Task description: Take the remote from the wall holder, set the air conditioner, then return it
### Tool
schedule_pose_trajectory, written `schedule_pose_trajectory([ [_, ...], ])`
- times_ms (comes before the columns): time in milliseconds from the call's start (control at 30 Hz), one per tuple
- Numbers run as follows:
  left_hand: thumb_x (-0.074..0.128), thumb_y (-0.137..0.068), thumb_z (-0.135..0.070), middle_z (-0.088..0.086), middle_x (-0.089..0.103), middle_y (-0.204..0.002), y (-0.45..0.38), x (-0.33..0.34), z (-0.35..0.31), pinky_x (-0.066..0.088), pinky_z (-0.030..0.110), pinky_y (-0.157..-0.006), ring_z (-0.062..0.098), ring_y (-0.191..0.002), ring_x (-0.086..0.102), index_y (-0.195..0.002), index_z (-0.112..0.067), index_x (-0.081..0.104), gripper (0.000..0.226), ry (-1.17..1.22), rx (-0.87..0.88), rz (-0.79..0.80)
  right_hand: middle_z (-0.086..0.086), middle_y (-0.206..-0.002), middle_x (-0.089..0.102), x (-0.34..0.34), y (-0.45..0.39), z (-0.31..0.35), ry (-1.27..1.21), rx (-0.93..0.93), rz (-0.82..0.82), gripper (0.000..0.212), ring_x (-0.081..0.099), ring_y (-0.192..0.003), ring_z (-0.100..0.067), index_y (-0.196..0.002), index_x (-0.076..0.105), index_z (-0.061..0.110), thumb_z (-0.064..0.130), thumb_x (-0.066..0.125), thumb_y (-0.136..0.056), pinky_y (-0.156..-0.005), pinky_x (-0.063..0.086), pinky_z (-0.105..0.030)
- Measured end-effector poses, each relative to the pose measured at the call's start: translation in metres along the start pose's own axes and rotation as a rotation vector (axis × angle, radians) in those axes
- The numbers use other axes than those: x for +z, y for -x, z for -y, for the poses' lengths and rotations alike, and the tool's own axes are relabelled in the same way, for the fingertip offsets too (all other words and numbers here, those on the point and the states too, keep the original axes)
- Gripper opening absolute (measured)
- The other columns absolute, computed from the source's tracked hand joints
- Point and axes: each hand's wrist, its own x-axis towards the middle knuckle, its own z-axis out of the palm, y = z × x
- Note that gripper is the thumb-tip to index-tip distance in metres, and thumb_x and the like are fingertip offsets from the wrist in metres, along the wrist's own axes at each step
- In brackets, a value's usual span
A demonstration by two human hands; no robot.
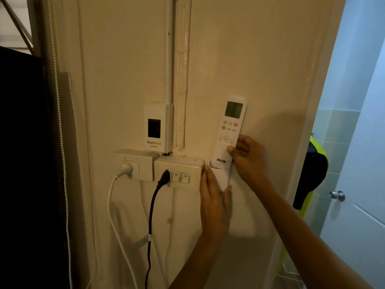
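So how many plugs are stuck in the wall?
2. A white plug sits in the left socket box, and a black plug sits in the box beside it, just left of two switches. None seem hidden.

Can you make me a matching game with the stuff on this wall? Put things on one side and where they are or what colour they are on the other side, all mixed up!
Things:
1. remote
2. black plug
3. white plug
4. breaker box

Clues:
A. in the leftmost socket, with a pale cord hanging down
B. standing with its bottom end in the wall holder, held by the right hand
C. above the sockets, with a dark window and the word National
D. in the socket next to the two small switches

Pairs: 1-B, 2-D, 3-A, 4-C
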Motion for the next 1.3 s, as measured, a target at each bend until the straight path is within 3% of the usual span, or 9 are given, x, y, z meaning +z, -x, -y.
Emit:
schedule_pose_trajectory([
  [233, 0.043, -0.09, -0.043, 0.015, 0.028, -0.15, 0.0, 0.001, 0.004, 0.044, 0.039, -0.104, 0.028, -0.137, 0.031, -0.143, -0.027, 0.004, 0.068, 0.084, 0.025, 0.037, -0.008, -0.118, 0.068, 0.006, 0.006, -0.007, 0.04, -0.015, 0.014, 0.037, 0.062, -0.089, -0.009, -0.121, 0.059, 0.013, 0.013, 0.062, -0.085, -0.066, 0.049, -0.014],
  [400, 0.028, -0.09, -0.054, 0.016, 0.028, -0.149, 0.0, 0.002, 0.006, 0.038, 0.034, -0.103, 0.03, -0.137, 0.032, -0.143, -0.026, 0.006, 0.064, 0.113, 0.03, 0.046, -0.009, -0.116, 0.069, 0.005, 0.004, -0.005, 0.059, -0.006, 0.009, 0.037, 0.065, -0.092, -0.014, -0.12, 0.061, 0.012, 0.011, 0.064, -0.083, -0.069, 0.05, -0.017],
  [467, 0.031, -0.09, -0.052, 0.016, 0.028, -0.15, 0.001, 0.002, 0.005, 0.039, 0.034, -0.103, 0.029, -0.137, 0.031, -0.144, -0.024, 0.007, 0.065, 0.114, 0.02, 0.051, -0.008, -0.114, 0.069, 0.004, 0.004, -0.005, 0.094, -0.011, 0.013, 0.036, 0.064, -0.09, -0.012, -0.119, 0.062, 0.012, 0.013, 0.065, -0.083, -0.066, 0.05, -0.014],
  [600, 0.035, -0.089, -0.048, 0.014, 0.027, -0.15, 0.0, 0.0, 0.003, 0.039, 0.036, -0.103, 0.029, -0.138, 0.029, -0.143, -0.028, 0.007, 0.065, 0.107, 0.009, 0.041, -0.006, -0.109, 0.071, -0.001, 0.003, -0.009, 0.132, -0.008, 0.003, 0.034, 0.065, -0.087, -0.011, -0.112, 0.065, 0.014, 0.017, 0.07, -0.079, -0.08, 0.055, -0.027],
  [767, 0.036, -0.088, -0.047, 0.016, 0.03, -0.149, 0.0, -0.002, 0.003, 0.027, 0.034, -0.106, 0.028, -0.137, 0.028, -0.143, -0.023, 0.007, 0.066, 0.094, 0.003, 0.047, -0.005, -0.108, 0.071, -0.004, 0.006, -0.013, 0.16, 0.004, 0.021, 0.034, 0.064, -0.086, -0.009, -0.11, 0.065, 0.014, 0.018, 0.072, -0.077, -0.079, 0.051, -0.023],
  [1067, 0.04, -0.087, -0.045, 0.017, 0.032, -0.148, 0.0, -0.001, 0.003, 0.029, 0.034, -0.103, 0.03, -0.136, 0.032, -0.143, -0.018, 0.011, 0.068, 0.067, -0.029, 0.066, -0.008, -0.11, 0.07, -0.008, 0.006, -0.011, 0.11, 0.036, 0.051, 0.032, 0.062, -0.088, -0.01, -0.11, 0.065, 0.01, 0.014, 0.07, -0.079, -0.081, 0.05, -0.025],
  [1233, 0.039, -0.087, -0.046, 0.016, 0.028, -0.15, 0.0, 0.0, 0.004, 0.029, 0.035, -0.105, 0.029, -0.139, 0.025, -0.142, -0.024, 0.006, 0.067, 0.132, -0.029, 0.067, -0.008, -0.108, 0.071, -0.01, 0.006, -0.012, 0.083, 0.062, 0.053, 0.032, 0.066, -0.092, -0.015, -0.109, 0.067, 0.011, 0.015, 0.071, -0.078, -0.091, 0.054, -0.037],
  [1300, 0.045, -0.087, -0.042, 0.016, 0.028, -0.15, 0.0, 0.0, 0.002, 0.027, 0.036, -0.105, 0.024, -0.138, 0.02, -0.141, -0.025, 0.007, 0.069, 0.14, -0.038, 0.045, -0.009, -0.105, 0.071, -0.014, 0.006, -0.007, 0.004, 0.093, 0.003, 0.029, 0.066, -0.09, -0.016, -0.108, 0.068, 0.011, 0.014, 0.07, -0.079, -0.088, 0.054, -0.035],
])
